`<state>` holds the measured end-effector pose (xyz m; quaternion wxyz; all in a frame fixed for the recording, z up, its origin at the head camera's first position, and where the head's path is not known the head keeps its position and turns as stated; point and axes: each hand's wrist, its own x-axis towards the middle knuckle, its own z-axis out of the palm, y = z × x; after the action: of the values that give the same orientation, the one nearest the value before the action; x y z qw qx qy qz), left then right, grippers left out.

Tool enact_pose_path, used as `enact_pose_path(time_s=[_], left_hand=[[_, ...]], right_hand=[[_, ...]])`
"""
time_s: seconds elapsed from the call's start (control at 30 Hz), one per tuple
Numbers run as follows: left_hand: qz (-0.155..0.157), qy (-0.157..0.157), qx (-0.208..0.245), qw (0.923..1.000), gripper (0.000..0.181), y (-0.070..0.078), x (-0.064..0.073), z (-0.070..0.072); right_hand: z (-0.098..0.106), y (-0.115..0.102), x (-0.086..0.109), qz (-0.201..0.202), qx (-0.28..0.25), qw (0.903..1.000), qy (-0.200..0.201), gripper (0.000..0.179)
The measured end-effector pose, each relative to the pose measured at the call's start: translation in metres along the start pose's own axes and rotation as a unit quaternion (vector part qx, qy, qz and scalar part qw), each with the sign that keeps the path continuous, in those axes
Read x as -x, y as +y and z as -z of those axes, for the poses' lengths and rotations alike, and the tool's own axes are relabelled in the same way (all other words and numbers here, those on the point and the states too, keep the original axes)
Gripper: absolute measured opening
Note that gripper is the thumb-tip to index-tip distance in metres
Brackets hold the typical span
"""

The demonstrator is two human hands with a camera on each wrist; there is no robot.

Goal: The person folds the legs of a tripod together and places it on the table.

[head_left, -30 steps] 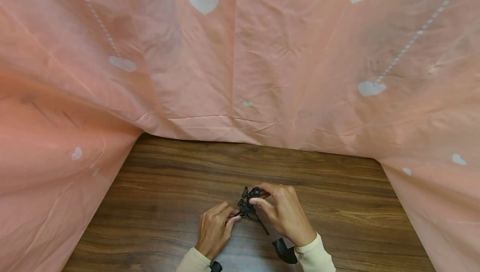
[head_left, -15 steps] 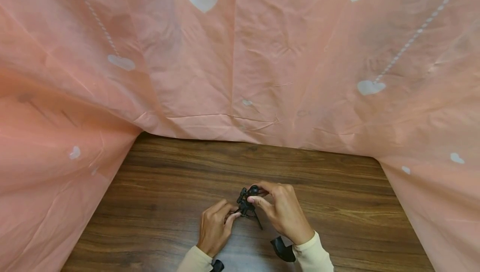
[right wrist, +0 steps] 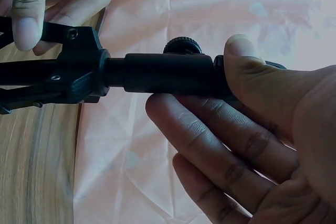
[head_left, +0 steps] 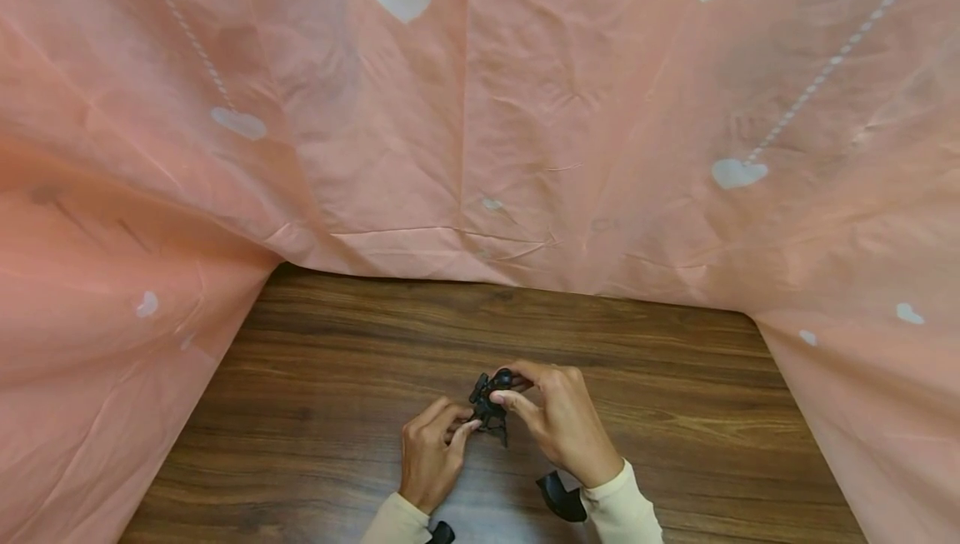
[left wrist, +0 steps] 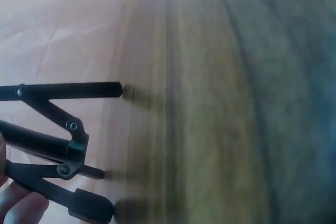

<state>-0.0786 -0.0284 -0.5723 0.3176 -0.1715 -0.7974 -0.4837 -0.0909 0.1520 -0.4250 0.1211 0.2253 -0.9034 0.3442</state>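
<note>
A small black tripod (head_left: 489, 412) is held between both hands above the table. In the right wrist view its column (right wrist: 168, 73) lies level, with a ribbed knob (right wrist: 182, 45) on the upper side and a leg hub (right wrist: 83, 65) at the left. My right hand (head_left: 566, 419) grips the head end between thumb and fingers, hiding part of it. My left hand (head_left: 432, 454) pinches one leg near the hub. The left wrist view shows leg ends (left wrist: 79, 91) and hinged struts (left wrist: 59, 116), spread apart, with a thick rounded foot (left wrist: 92, 205) lowest.
The wood-grain table (head_left: 352, 344) spreads beneath the hands. Pink cloth (head_left: 525, 111) with white hearts hangs behind it and along both sides. A curved black piece (head_left: 561, 497) is beside the right sleeve, and another black piece (head_left: 442, 532) by the left cuff.
The tripod leg that pointed toward the lower right now looks shorter and points more steeply down, nearer the hub. Both hands keep their hold, with the right shifting slightly left.
</note>
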Motion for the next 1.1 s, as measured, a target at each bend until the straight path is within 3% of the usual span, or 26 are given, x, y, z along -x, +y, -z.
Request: enact_pose_path(time_s=[0.2,0.5,0.77,0.9,1.1], left_hand=[[0.014,0.024,0.024,0.9993,0.017,0.001,0.003,-0.005],[0.041,0.042,0.024,0.9980,0.016,0.004,0.006,-0.007],[0.054,-0.013,0.043,0.9975,0.016,0.004,-0.001,0.002],[0.063,-0.040,0.026,0.9969,0.021,0.005,-0.004,0.007],[0.066,-0.061,0.034,0.9954,0.030,0.006,-0.005,0.019]], right_hand=[[-0.001,0.000,0.000,0.000,-0.007,1.0000,-0.004,0.018],[0.000,-0.004,0.000,-0.012,-0.015,0.9996,-0.019,0.019],[0.000,-0.004,0.001,-0.032,-0.010,0.9993,-0.017,0.021],[-0.002,-0.005,0.003,-0.046,-0.010,0.9988,-0.012,0.021],[-0.002,-0.002,0.008,-0.035,-0.005,0.9994,0.007,0.029]])
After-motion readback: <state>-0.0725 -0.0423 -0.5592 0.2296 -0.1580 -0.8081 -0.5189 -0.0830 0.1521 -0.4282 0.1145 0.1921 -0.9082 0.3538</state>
